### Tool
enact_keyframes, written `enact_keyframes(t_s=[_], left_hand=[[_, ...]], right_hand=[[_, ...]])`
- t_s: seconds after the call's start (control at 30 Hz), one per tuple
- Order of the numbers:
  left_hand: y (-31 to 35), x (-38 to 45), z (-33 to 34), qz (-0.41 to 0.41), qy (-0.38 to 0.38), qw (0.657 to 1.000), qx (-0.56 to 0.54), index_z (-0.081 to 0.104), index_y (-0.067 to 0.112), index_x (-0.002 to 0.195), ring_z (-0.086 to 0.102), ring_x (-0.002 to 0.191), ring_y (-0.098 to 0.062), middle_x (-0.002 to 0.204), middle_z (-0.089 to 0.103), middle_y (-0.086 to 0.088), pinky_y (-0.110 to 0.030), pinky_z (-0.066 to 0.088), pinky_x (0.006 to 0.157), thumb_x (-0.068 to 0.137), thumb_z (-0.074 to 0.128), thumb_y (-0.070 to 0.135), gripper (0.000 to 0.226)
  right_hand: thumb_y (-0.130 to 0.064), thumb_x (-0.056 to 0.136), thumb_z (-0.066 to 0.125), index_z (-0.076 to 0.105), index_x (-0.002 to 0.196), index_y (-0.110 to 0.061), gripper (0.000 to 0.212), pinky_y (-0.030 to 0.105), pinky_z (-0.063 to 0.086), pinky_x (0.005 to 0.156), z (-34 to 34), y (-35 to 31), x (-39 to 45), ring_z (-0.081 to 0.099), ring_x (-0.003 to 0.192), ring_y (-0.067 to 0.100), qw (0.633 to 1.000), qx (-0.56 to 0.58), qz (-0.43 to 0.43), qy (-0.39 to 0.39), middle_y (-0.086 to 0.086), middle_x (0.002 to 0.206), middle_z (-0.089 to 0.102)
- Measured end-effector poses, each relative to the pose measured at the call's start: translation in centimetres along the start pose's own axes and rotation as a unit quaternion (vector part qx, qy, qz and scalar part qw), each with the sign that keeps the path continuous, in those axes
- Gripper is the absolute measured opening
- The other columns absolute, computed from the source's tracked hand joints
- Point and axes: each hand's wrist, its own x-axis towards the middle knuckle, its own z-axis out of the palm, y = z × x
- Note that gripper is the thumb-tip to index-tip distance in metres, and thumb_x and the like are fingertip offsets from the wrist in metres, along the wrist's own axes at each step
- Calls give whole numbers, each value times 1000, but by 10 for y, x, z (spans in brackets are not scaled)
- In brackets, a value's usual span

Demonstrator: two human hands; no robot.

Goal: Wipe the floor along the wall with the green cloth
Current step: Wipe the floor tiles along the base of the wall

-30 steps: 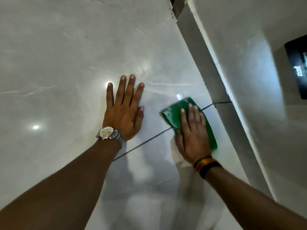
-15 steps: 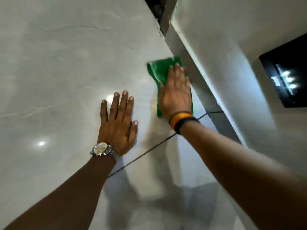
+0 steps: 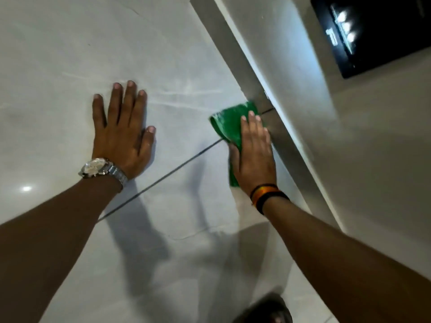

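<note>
The green cloth [image 3: 229,123] lies flat on the glossy white floor tile [image 3: 163,54], right beside the grey skirting [image 3: 251,73] at the foot of the white wall [image 3: 349,136]. My right hand [image 3: 254,155] presses down on the cloth with the fingers together and pointing away from me; the palm hides the cloth's near half. My left hand [image 3: 123,134], with a silver watch [image 3: 98,167] on its wrist, rests flat on the tile to the left, fingers spread, holding nothing. A dark grout line [image 3: 177,170] runs between the two hands.
A black glossy panel [image 3: 377,31] with light reflections hangs on the wall at the upper right. A dark rounded shape [image 3: 265,310] shows at the bottom edge, too blurred to identify. Open tile stretches to the left and far side.
My right hand has drawn the cloth back along the skirting towards me, from far ahead to the grout line. The left hand has stayed planted.
</note>
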Motion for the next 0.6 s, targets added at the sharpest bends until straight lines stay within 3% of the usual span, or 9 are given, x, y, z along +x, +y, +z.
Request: enact_keyframes(t_s=[0.13,0.2,0.37,0.5,0.6], left_hand=[[-1,0,-1,3,-13,1000,-5,19,8,173,7,169,-41,183,12,-17,-69,0,133,107,35,39,75],[0,-1,1,2,-10,1000,-15,18,10,174,7,170,-40,183,13,-16,-69,0,133,108,34,38,74],[-3,-3,4,1,-11,1000,-11,13,14,175,5,170,-37,184,9,-13,-71,3,133,110,29,41,72],[3,-9,3,-19,-32,999,-16,13,11,174,6,170,-38,183,10,-15,-69,2,134,110,27,43,74],[24,-35,-11,-71,-68,994,-52,20,6,173,12,169,-41,182,15,-19,-71,1,133,108,25,45,76]], right_hand=[[-30,102,44,22,160,-10,66,55,23,125,-1,69,-141,15,157,29,992,39,117,-35,12,170,18],[-22,101,48,23,160,-10,65,57,26,124,-8,92,-171,15,156,29,989,42,126,-64,11,169,18],[-21,98,43,23,159,-5,67,51,18,128,-1,53,-99,16,157,33,997,24,63,-22,17,168,20],[-7,96,38,13,161,-6,70,44,8,130,-1,-7,-5,6,159,28,998,21,54,-3,12,172,8],[7,93,31,15,161,-8,71,37,15,129,-19,-34,11,13,158,26,995,27,93,-22,11,171,13]])
